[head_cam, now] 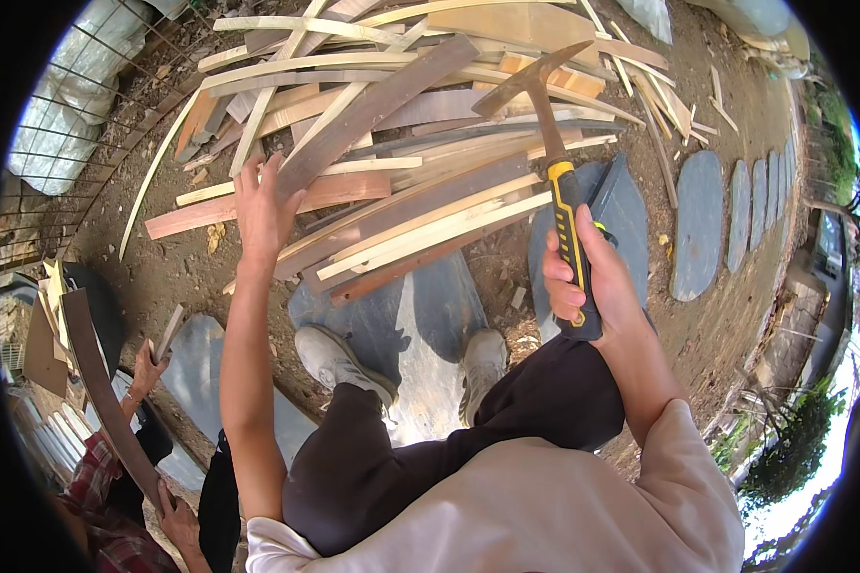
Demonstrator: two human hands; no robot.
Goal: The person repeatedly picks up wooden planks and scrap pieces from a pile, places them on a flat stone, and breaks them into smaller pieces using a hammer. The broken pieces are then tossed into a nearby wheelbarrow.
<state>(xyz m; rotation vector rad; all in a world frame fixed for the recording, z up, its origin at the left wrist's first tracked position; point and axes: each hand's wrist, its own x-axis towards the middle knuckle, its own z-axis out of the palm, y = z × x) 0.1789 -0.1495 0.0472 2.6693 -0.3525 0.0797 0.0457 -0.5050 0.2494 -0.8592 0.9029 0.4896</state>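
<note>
My left hand (264, 208) has its fingers around the near end of a long dark brown board (387, 114), which slants up and away over a heap of wood strips (315, 68). In my right hand (595, 279) is a small hand pick (541, 86) with a black and yellow grip. Its rusty steel head has a broad blade on one side and a narrow point on the other, and stands above the heap's right part in the picture. Several pale and brown strips (430, 236) lie together between my hands. A dark bar-like object (609, 186), partly hidden, is behind my right hand.
Grey stepping stones (699, 225) run along the dirt on the right. My shoes (337, 362) are on another grey slab (437, 315). At lower left, a co-worker's hands (179, 516) hold a long brown board (104, 387) and a short wood piece (166, 333). Wire mesh (89, 79) borders the left.
</note>
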